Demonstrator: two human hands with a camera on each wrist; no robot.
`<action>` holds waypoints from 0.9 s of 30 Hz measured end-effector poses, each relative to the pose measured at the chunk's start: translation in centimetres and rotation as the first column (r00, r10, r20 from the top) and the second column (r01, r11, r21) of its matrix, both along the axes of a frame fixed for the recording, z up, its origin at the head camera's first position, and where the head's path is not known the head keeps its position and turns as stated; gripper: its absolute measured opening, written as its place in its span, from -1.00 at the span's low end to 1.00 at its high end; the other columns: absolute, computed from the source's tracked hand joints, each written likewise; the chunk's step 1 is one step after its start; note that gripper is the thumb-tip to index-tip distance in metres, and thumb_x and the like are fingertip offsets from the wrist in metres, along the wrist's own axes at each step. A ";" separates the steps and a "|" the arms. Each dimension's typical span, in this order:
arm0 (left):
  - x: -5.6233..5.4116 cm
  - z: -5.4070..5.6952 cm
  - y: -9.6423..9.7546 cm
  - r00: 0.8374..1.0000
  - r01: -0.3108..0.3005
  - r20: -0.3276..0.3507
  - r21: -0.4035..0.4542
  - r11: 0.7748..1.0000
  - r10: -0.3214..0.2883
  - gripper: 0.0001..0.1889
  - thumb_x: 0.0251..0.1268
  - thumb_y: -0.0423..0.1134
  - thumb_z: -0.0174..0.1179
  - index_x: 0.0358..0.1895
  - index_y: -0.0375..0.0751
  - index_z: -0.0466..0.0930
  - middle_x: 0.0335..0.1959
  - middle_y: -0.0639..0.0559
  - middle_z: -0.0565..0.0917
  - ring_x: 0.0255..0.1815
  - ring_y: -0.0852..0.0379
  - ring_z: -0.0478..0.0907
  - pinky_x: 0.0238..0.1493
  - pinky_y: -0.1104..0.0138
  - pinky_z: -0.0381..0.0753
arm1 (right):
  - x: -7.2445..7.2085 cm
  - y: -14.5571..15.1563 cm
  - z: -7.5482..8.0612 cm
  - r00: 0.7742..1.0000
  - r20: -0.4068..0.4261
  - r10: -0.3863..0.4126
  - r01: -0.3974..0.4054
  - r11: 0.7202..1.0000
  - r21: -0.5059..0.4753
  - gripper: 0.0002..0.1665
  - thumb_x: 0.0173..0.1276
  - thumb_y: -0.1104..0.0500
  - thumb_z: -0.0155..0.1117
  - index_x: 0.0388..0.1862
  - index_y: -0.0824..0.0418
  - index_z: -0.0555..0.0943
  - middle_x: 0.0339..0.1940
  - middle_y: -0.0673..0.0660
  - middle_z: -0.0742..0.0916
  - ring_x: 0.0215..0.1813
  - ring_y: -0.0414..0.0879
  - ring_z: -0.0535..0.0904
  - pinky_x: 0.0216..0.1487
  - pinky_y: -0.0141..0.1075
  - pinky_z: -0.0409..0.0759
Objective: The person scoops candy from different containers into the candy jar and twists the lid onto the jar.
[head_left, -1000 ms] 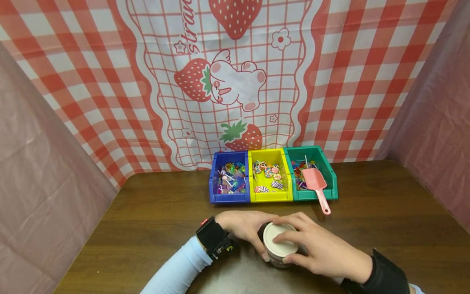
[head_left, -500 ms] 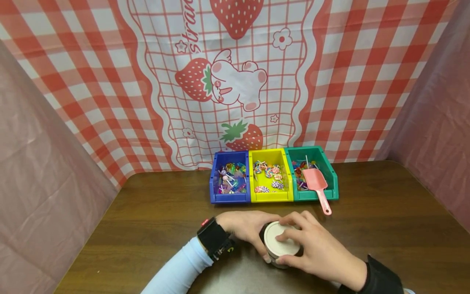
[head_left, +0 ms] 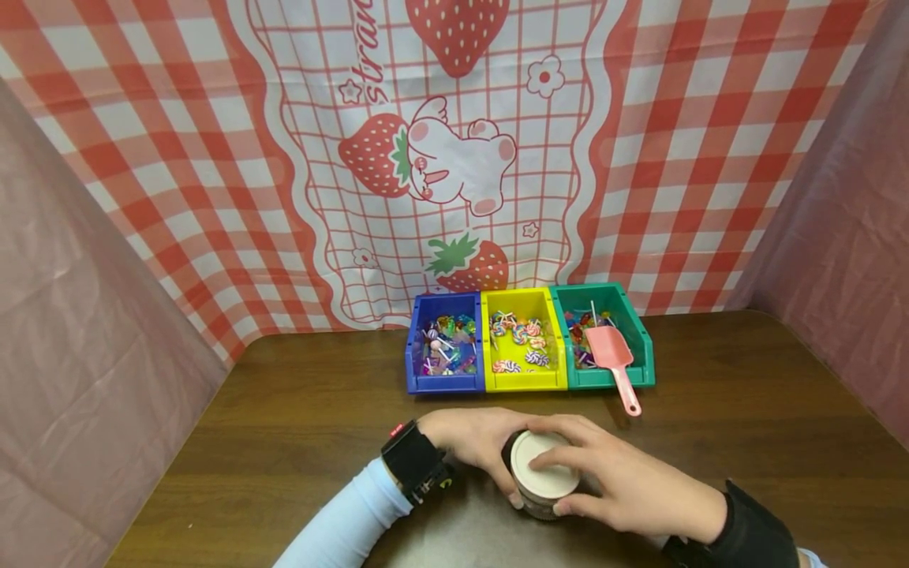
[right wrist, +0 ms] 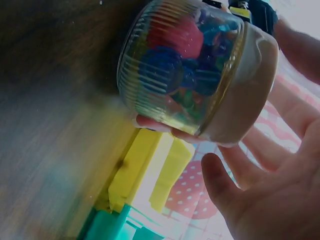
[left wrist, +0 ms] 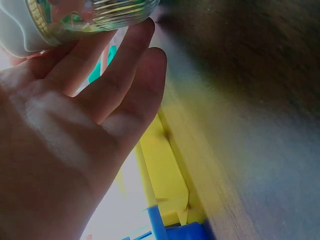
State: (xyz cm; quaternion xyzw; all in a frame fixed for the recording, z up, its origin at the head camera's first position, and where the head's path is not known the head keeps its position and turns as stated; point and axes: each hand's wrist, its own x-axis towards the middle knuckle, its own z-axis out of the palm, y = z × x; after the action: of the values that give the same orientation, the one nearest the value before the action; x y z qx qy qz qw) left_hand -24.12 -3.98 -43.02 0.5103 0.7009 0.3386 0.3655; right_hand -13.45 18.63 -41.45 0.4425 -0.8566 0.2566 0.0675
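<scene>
A clear ribbed jar (right wrist: 175,65) with colourful pieces inside stands upright on the table in front of me. Its cream lid (head_left: 543,465) is on top. My left hand (head_left: 479,442) grips the jar from the left, thumb on the near side and fingers behind it. In the left wrist view those fingers (left wrist: 120,75) curve along the ribbed glass. From the right, my right hand (head_left: 611,477) holds the lid, thumb at its near edge, one finger lying across the top and others at the far rim. The right wrist view shows the lid side between thumb and fingers.
Behind the jar a blue bin (head_left: 445,384), a yellow bin (head_left: 525,382) and a green bin (head_left: 642,355) stand in a row, with small candy-like pieces inside. A pink scoop (head_left: 611,351) leans over the green bin's front. A checked strawberry cloth (head_left: 660,158) hangs behind.
My right hand has turned on the lid, first one way and then back, its wrist now farther right. The left hand has stayed on the jar.
</scene>
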 end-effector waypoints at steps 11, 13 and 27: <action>0.0 0.1 -0.1 0.990 -0.001 -0.140 -0.020 1.000 -0.002 -0.17 -0.16 -0.20 0.65 0.26 -0.11 0.40 0.01 0.27 0.56 -0.01 0.38 0.50 0.08 0.47 0.48 | -0.2 0.0 -0.2 0.999 -0.047 0.008 -0.008 1.000 0.004 -0.59 0.28 -0.09 0.43 0.11 -0.16 0.65 0.40 0.02 0.48 0.29 -0.05 0.42 0.07 -0.17 0.55; 0.0 0.1 -0.1 0.990 -0.001 -0.142 -0.020 1.000 -0.002 -0.17 -0.16 -0.20 0.65 0.27 -0.12 0.40 0.01 0.28 0.56 -0.01 0.38 0.51 0.08 0.47 0.47 | -0.1 -0.1 -0.2 0.998 -0.060 -0.004 0.004 1.000 0.001 -0.60 0.27 -0.11 0.44 0.09 -0.15 0.65 0.38 0.01 0.49 0.27 -0.05 0.43 0.05 -0.17 0.56; 0.1 0.2 -0.1 0.979 -0.009 -0.202 -0.030 1.000 0.002 -0.18 -0.18 -0.13 0.66 0.24 -0.08 0.42 -0.01 0.30 0.57 -0.03 0.38 0.51 0.05 0.48 0.48 | 0.5 -0.6 -0.3 0.990 -0.051 -0.131 0.132 0.991 0.016 -0.61 0.15 -0.08 0.55 -0.02 -0.21 0.70 0.30 -0.08 0.55 0.13 -0.17 0.40 -0.05 -0.24 0.54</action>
State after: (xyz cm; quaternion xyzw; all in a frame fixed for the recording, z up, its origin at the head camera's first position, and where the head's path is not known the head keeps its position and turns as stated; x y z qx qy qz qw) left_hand -24.02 -4.05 -42.84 0.5343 0.7410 0.2752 0.2995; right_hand -12.96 18.00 -41.77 0.3922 -0.8844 0.2319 0.1014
